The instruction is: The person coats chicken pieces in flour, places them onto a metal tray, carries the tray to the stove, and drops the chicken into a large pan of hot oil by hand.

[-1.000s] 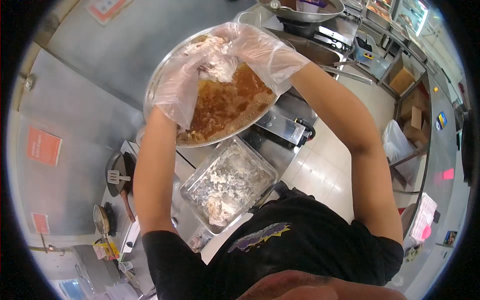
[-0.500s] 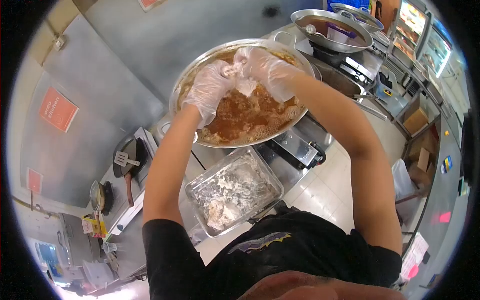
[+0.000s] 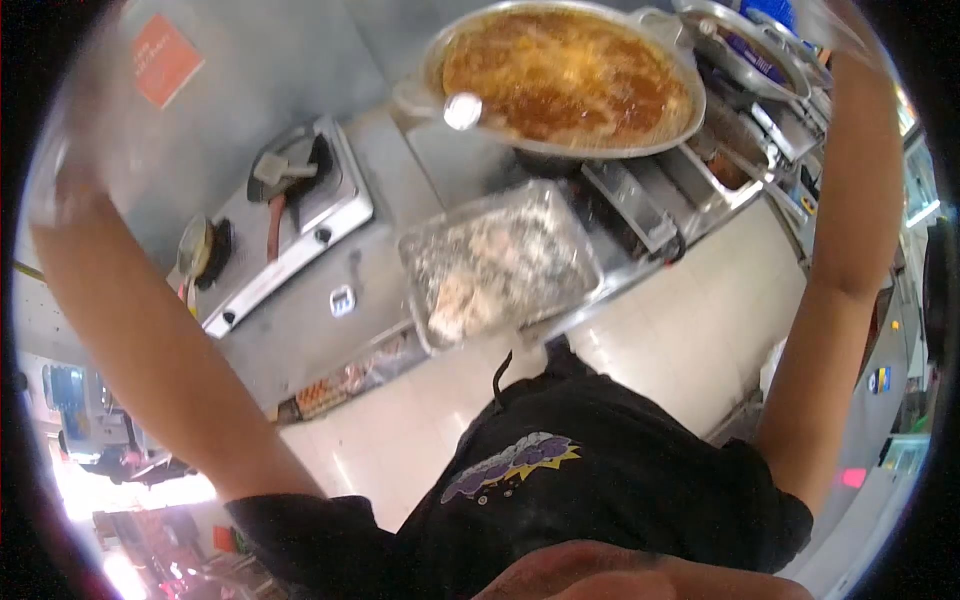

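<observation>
My left hand [image 3: 92, 150], in a clear plastic glove, is raised at the far left near the wall and smeared by motion; its fingers do not show clearly. My right hand [image 3: 842, 28], gloved too, is at the top right edge beside the second wok, partly cut off. Between them, a large wok [image 3: 436, 60] holds bubbling brown oil [image 3: 570, 85], with foam on its surface. Below it lies a metal tray [image 3: 590, 255] of white flour, with a floured lump of food [image 3: 465, 305] in its near left corner. Both hands are apart from wok and tray.
A round white-faced dial [image 3: 462, 111] is at the wok's left rim. To the left, a white stove [image 3: 345, 205] bears a pan with a spatula [image 3: 283, 171] and a smaller pan [image 3: 195, 245]. A second wok [image 3: 745, 50] stands at the upper right.
Both hands have left the space over the oil and swung wide apart, left hand to the left, right hand to the upper right. The pale food they held has left them. The view has shifted.
</observation>
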A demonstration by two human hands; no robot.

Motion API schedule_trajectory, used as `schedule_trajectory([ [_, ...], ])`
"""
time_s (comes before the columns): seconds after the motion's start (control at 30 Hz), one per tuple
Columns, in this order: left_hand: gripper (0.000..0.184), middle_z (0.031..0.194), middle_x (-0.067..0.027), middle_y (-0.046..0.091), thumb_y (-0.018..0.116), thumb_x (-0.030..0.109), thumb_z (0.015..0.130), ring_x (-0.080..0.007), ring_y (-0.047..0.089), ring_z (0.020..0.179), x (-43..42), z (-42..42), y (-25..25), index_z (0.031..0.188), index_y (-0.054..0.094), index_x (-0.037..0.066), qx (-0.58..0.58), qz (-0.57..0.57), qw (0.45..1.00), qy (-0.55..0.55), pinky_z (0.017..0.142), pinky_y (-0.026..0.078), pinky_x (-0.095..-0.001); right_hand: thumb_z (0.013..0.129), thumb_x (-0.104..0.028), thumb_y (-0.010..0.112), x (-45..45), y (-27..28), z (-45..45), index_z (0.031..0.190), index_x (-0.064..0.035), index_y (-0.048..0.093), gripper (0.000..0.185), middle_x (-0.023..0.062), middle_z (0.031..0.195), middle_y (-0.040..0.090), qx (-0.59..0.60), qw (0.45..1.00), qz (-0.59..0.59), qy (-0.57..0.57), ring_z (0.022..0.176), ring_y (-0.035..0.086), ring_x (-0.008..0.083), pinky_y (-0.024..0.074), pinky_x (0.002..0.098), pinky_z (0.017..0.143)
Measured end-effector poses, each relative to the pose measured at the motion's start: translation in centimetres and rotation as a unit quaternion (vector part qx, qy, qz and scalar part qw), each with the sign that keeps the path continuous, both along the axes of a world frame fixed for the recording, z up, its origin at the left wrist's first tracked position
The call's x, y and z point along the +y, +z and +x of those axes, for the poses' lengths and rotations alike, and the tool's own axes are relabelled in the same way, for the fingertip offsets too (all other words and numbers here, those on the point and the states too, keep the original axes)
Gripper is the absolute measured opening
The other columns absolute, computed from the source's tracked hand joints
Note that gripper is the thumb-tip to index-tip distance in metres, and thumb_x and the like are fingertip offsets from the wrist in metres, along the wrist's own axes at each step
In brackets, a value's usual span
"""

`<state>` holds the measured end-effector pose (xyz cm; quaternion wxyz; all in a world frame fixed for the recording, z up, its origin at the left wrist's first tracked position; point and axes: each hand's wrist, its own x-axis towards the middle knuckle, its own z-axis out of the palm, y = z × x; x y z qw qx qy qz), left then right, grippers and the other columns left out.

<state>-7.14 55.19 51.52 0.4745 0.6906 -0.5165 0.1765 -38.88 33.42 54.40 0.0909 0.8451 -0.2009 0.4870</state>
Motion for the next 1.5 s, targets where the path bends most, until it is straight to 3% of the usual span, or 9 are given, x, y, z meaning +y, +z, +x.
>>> schedule_trajectory([
  [0.13, 0.034, 0.119, -0.0082, 0.070, 0.073, 0.020, 0.095, -0.0196, 0.065, 0.112, 7.5, -3.1, -7.9, 0.125, 0.068, 0.005, 0.131, -0.137, 0.975, -0.116, 0.101, 0.050, -0.0362, 0.096, -0.026, 0.072, 8.3, -6.5, -2.1, 0.114, -0.0121, 0.071, 0.022, 0.0095, 0.110, 0.071, 0.183, 0.931, 0.111, 0.296, 0.106, 0.065, 0.0225, 0.0535, 0.0400, 0.097],
  [0.3, 0.019, 0.093, -0.0081, 0.072, 0.068, 0.026, 0.095, -0.0270, 0.068, 0.089, 4.9, -8.1, -29.5, 0.099, 0.071, 0.007, 0.285, 0.027, 0.953, -0.099, 0.081, 0.053, -0.0372, 0.095, -0.024, 0.073, 13.0, -29.7, 7.1, 0.114, -0.0088, 0.072, 0.024, 0.0154, 0.111, 0.071, 0.249, 0.920, 0.283, 0.109, 0.107, 0.067, 0.0301, 0.0504, 0.0434, 0.100],
  [0.33, 0.021, 0.100, -0.0158, 0.074, 0.065, 0.028, 0.097, -0.0334, 0.071, 0.093, 3.0, -6.5, -35.5, 0.102, 0.073, 0.009, -0.006, 0.258, 0.965, 0.037, 0.084, 0.055, -0.0417, 0.096, -0.027, 0.071, 11.0, -35.4, 8.9, 0.121, -0.0098, 0.071, 0.030, 0.0182, 0.117, 0.071, 0.305, 0.880, 0.358, 0.062, 0.114, 0.066, 0.0336, 0.0504, 0.0444, 0.102],
  [0.4, 0.023, 0.103, -0.0188, 0.075, 0.064, 0.023, 0.096, -0.0357, 0.072, 0.098, 1.6, -5.5, -45.4, 0.105, 0.074, 0.005, -0.143, 0.348, 0.925, -0.055, 0.090, 0.057, -0.0461, 0.093, -0.029, 0.072, 7.1, -45.9, 12.4, 0.127, -0.0111, 0.071, 0.038, 0.0217, 0.126, 0.070, 0.414, 0.793, 0.446, 0.028, 0.119, 0.066, 0.0391, 0.0518, 0.0452, 0.102],
  [0.53, 0.029, 0.105, -0.0178, 0.077, 0.072, 0.024, 0.086, -0.0343, 0.074, 0.104, 1.2, -5.5, -47.7, 0.107, 0.077, 0.005, 0.088, 0.459, 0.884, 0.024, 0.090, 0.059, -0.0446, 0.085, -0.022, 0.077, 10.6, -49.8, 15.5, 0.116, -0.0019, 0.075, 0.038, 0.0266, 0.112, 0.073, 0.441, 0.799, 0.406, 0.051, 0.107, 0.072, 0.0381, 0.0568, 0.0451, 0.093],
  [0.9, 0.043, 0.108, -0.0185, 0.075, 0.074, 0.017, 0.079, -0.0325, 0.073, 0.105, -1.8, -2.9, -57.3, 0.119, 0.071, 0.001, -0.085, 0.464, 0.880, 0.053, 0.089, 0.058, -0.0438, 0.080, -0.014, 0.075, 6.9, -54.4, 16.2, 0.108, -0.0035, 0.076, 0.030, 0.0255, 0.107, 0.074, 0.393, 0.774, 0.496, 0.035, 0.104, 0.073, 0.0383, 0.0564, 0.0446, 0.091],
  [1.13, 0.028, 0.096, -0.0134, 0.074, 0.071, 0.003, 0.085, -0.0255, 0.072, 0.090, -2.3, -1.6, -53.5, 0.113, 0.068, 0.000, 0.309, 0.274, 0.908, 0.064, 0.075, 0.056, -0.0384, 0.084, -0.013, 0.072, 1.4, -55.2, 14.8, 0.117, -0.0027, 0.070, 0.034, 0.0255, 0.110, 0.073, 0.296, 0.797, 0.526, 0.033, 0.103, 0.071, 0.0410, 0.0564, 0.0475, 0.088],
  [1.23, 0.021, 0.088, -0.0089, 0.073, 0.075, 0.007, 0.082, -0.0218, 0.070, 0.074, -3.4, -1.9, -54.1, 0.102, 0.071, 0.001, 0.587, 0.141, 0.797, -0.002, 0.064, 0.054, -0.0341, 0.089, -0.026, 0.070, 4.1, -51.6, 15.9, 0.122, -0.0035, 0.070, 0.040, 0.0241, 0.117, 0.071, 0.231, 0.793, 0.564, -0.016, 0.112, 0.067, 0.0402, 0.0528, 0.0482, 0.097],
  [1.5, 0.018, 0.089, -0.0051, 0.072, 0.066, 0.003, 0.090, -0.0146, 0.066, 0.075, -4.1, -4.7, -53.3, 0.107, 0.073, 0.000, 0.696, 0.064, 0.698, -0.158, 0.063, 0.050, -0.0301, 0.089, -0.042, 0.073, 7.3, -55.0, 15.7, 0.128, -0.0093, 0.069, 0.051, 0.0222, 0.109, 0.073, 0.271, 0.871, 0.388, 0.130, 0.110, 0.068, 0.0407, 0.0524, 0.0487, 0.098],
])
